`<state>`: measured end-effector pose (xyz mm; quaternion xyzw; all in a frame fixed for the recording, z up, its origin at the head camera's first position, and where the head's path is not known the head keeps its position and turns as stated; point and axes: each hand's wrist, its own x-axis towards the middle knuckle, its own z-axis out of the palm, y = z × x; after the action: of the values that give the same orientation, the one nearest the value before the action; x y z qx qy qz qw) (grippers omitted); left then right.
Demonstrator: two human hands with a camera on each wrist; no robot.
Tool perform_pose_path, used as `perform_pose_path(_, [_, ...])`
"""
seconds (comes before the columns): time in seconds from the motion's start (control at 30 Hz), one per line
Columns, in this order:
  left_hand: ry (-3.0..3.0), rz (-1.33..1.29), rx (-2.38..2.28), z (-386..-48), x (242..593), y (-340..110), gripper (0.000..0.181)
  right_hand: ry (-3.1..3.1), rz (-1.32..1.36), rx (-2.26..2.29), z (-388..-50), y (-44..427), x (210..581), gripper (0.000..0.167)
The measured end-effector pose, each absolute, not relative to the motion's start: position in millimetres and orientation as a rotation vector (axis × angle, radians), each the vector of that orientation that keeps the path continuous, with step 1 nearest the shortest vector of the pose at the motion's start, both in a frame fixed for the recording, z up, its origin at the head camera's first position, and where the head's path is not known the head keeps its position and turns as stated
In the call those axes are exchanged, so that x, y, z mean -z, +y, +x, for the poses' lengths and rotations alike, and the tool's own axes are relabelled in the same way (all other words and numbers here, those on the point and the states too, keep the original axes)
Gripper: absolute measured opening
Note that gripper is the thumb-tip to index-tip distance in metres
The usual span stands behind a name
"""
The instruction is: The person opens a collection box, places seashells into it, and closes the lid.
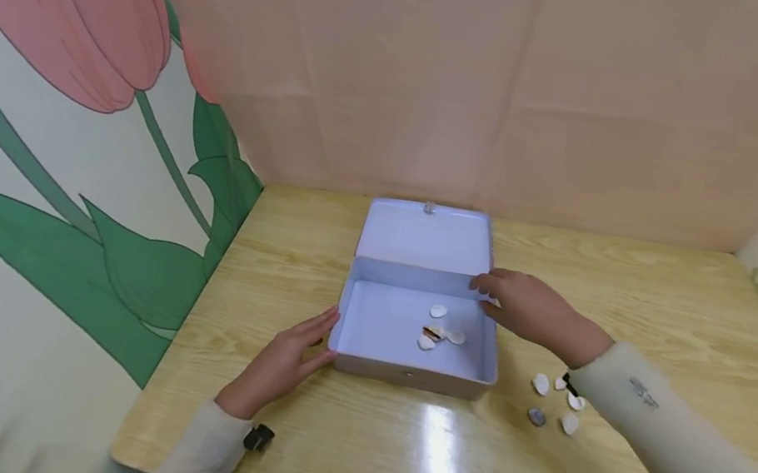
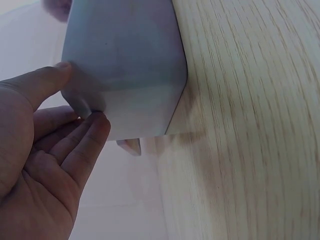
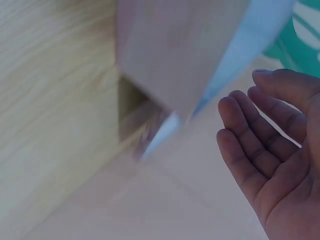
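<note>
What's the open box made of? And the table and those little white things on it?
Box: maybe painted metal, with smooth, rounded corners and a soft shine; plastic is possible.
Table: wood or wood-look laminate, glossy, with grain lines and a bright reflection.
White pieces: perhaps shell or stone, pale and uneven; too small to tell.

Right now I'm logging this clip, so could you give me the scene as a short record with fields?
Container: pale box, lid open towards the wall
Surface: wood-grain table
Inside box: a few small white pieces
Outside, right of box: loose white shell-like pieces and one grey piece
Left hand: touches the box's left front corner
Right hand: by the box's right rear, holding nothing
Unclear: exact piece count
</note>
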<state>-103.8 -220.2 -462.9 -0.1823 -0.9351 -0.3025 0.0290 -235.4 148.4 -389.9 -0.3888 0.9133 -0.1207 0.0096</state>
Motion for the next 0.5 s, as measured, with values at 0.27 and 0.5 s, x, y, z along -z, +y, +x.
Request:
perform_pose_path(0.27, [-2.872, -0.57, 0.956, -103.5, 462.8, -221.6, 0.062, 2.93, -1.067, 0.422, -218.3, 216.0, 393.9, 0.025])
perform_pose_path(0.5, [-2.895, -0.556, 0.95, -103.9, 463.7, -221.9, 0.063, 2.811, -0.949, 0.505, -198.5, 252.1, 428.8, 0.028])
